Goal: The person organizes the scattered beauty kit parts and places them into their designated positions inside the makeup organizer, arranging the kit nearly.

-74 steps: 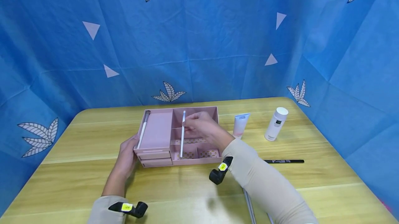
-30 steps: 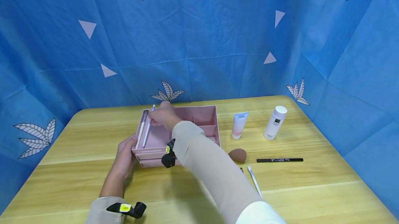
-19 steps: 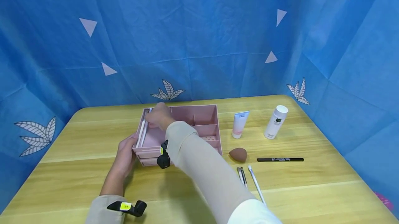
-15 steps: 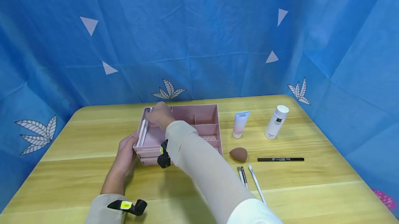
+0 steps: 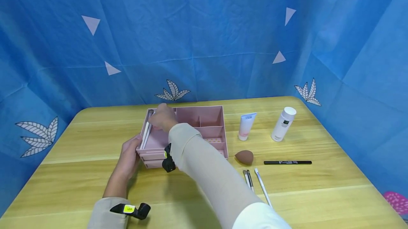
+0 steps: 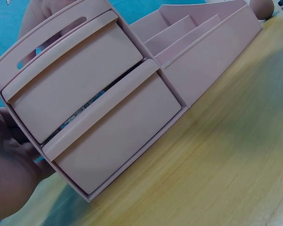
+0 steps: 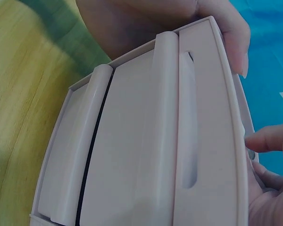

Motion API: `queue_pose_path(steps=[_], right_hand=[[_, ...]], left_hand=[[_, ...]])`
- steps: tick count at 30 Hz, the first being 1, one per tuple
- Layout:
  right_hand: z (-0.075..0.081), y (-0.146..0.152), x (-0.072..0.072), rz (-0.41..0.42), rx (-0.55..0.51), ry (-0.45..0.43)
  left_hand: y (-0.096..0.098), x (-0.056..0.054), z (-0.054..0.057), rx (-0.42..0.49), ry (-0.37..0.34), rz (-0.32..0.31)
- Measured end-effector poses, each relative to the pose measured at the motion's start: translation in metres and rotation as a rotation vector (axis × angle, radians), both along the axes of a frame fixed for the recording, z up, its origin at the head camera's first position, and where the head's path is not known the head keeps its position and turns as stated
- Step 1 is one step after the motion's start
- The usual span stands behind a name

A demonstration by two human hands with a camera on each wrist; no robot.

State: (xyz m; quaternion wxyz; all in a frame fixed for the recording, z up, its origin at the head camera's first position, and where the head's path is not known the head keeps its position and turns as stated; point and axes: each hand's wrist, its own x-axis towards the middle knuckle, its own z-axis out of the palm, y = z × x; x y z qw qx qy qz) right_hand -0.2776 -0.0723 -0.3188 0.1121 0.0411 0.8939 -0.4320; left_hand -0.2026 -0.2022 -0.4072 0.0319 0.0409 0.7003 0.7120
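Observation:
A pink makeup organizer (image 5: 156, 157) stands on the wooden table, two drawers at its left front and divided compartments on its right. My left hand (image 5: 129, 154) grips its left side; the right wrist view shows the left thumb (image 7: 236, 44) over the top rim. In the left top tray, a white-handled makeup brush (image 5: 144, 135) with dark bristles lies along the left wall. My right hand (image 5: 163, 116) is over the tray, pinching the upper end of a second white makeup brush (image 5: 147, 135) beside it. The fingertips are partly hidden behind the rim in the right wrist view.
Right of the organizer are a brown makeup sponge (image 5: 244, 157), a small tube (image 5: 246, 127), a white bottle (image 5: 283, 124) and a black pencil (image 5: 288, 162). Several brushes, one white (image 5: 262, 188), lie nearer, beside my right sleeve. A blue curtain (image 5: 223, 45) hangs behind the table.
My right hand has carried the second brush left from above the compartments and lowered it into the left tray next to the first. My left hand has kept its grip on the organizer.

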Motion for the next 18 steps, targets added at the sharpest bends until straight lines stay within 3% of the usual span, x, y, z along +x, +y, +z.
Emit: queue_pose_path(steps=[6, 18], right_hand=[[0.0003, -0.0004, 0.0000, 0.024, 0.045, 0.014], [0.0028, 0.0064, 0.0012, 0.057, 0.007, 0.043]], left_hand=[[0.0001, -0.0001, 0.0003, 0.017, 0.013, 0.001], [0.0009, 0.0001, 0.0015, 0.016, 0.019, 0.007]])
